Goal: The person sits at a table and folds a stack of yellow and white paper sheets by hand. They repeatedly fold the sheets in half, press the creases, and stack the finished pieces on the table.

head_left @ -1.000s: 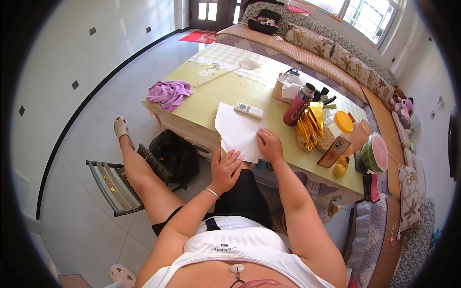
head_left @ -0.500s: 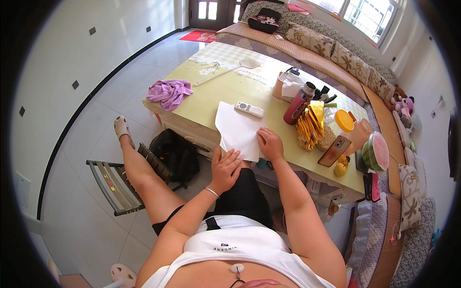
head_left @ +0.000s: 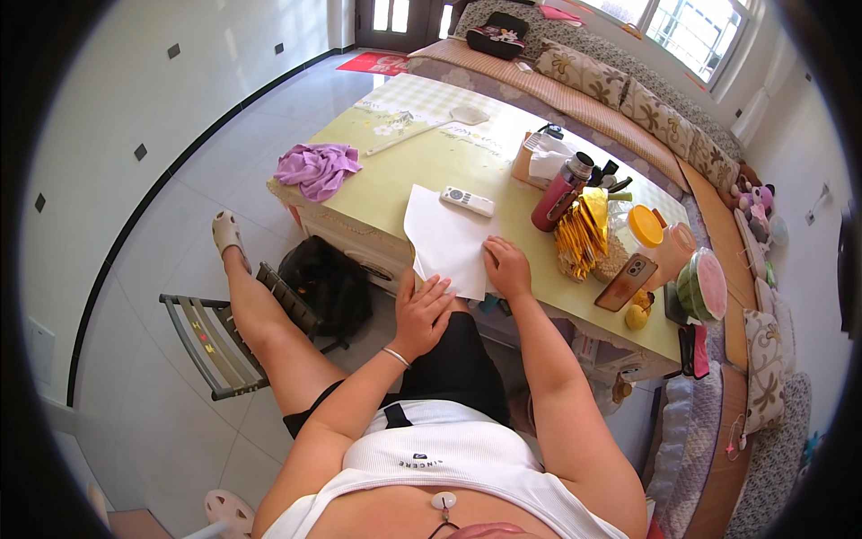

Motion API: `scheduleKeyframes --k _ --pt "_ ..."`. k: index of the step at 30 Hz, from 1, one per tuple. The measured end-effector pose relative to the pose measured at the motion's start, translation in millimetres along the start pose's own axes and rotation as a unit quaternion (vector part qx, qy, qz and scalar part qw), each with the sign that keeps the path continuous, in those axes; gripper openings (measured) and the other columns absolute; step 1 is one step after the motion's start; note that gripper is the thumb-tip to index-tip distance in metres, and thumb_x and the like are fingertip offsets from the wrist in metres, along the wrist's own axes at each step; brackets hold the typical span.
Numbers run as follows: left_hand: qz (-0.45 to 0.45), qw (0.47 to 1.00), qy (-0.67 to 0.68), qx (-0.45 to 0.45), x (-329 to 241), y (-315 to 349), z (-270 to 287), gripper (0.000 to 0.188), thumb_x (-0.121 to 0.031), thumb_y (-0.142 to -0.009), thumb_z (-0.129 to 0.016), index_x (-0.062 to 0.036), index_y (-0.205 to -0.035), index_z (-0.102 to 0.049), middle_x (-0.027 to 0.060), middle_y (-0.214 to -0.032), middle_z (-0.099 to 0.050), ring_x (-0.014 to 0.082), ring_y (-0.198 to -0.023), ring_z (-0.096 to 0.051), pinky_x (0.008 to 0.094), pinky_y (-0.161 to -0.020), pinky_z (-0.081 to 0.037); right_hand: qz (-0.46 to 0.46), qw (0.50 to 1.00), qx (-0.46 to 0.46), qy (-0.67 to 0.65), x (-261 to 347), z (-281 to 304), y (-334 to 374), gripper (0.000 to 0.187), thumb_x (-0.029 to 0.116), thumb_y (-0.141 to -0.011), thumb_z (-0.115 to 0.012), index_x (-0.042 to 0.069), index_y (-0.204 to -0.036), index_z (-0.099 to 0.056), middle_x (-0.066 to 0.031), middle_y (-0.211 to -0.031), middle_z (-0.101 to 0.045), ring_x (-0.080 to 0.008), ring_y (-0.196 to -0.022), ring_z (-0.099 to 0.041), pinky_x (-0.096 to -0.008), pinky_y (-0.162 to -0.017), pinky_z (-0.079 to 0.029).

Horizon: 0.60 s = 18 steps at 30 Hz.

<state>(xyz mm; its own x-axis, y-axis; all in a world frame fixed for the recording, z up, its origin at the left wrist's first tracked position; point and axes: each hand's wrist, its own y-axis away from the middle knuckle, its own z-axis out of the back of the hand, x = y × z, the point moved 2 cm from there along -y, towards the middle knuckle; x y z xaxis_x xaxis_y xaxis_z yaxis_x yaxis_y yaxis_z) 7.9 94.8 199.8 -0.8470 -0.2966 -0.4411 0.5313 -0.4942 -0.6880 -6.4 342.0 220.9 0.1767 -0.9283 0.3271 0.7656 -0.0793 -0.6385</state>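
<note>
A white sheet of paper (head_left: pixel 446 235) lies on the table, its near end at the front edge and its left side lifted in a slight curl. My left hand (head_left: pixel 423 314) rests over the near left corner, fingers stretched and a little apart, the thumb beside the paper's left edge. On the right edge of the sheet sits my right hand (head_left: pixel 508 269), fingers loosely bent with the tips touching paper and tabletop. Neither hand visibly grips anything. Just beyond the paper is a white remote control (head_left: pixel 468 201).
The yellow-green table (head_left: pixel 377 202) holds a purple cloth (head_left: pixel 316 171), fly swatter (head_left: pixel 466 116), tissue box (head_left: pixel 523 162), thermos (head_left: pixel 561 193), gold packets (head_left: pixel 582 235), yellow-lidded jar (head_left: pixel 631 235), phone (head_left: pixel 626 281) and watermelon (head_left: pixel 706 286). A folding chair (head_left: pixel 215 346) and black bag (head_left: pixel 325 287) stand left.
Almost nothing differs. The view has shifted slightly; both hands stay on the paper in about the same place.
</note>
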Motion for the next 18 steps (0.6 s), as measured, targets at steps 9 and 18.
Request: scheduleKeyframes --k 9,18 --pt "0.000 1.000 -0.005 -0.008 3.0 1.4 -2.0 0.031 -0.019 -0.088 -0.064 -0.0108 -0.117 -0.073 0.0080 -0.135 -0.065 0.0234 -0.135 -0.052 0.0481 -0.117 -0.025 0.001 1.000 -0.005 0.005 -0.6 -1.1 0.4 0.018 0.012 -0.087 -0.064 0.004 -0.102 -0.071 -0.0148 -0.113 -0.071 -0.0339 -0.109 -0.065 -0.0438 -0.095 -0.051" --pt "0.003 1.000 0.012 0.004 1.6 2.3 0.0 0.030 -0.016 -0.090 -0.064 -0.0078 -0.118 -0.072 0.0108 -0.138 -0.062 0.0279 -0.136 -0.051 0.0493 -0.119 -0.023 0.002 1.000 -0.004 0.011 -2.2 -1.1 1.2 0.018 0.012 -0.088 -0.064 0.004 -0.102 -0.071 -0.0144 -0.113 -0.072 -0.0332 -0.109 -0.065 -0.0437 -0.095 -0.051"
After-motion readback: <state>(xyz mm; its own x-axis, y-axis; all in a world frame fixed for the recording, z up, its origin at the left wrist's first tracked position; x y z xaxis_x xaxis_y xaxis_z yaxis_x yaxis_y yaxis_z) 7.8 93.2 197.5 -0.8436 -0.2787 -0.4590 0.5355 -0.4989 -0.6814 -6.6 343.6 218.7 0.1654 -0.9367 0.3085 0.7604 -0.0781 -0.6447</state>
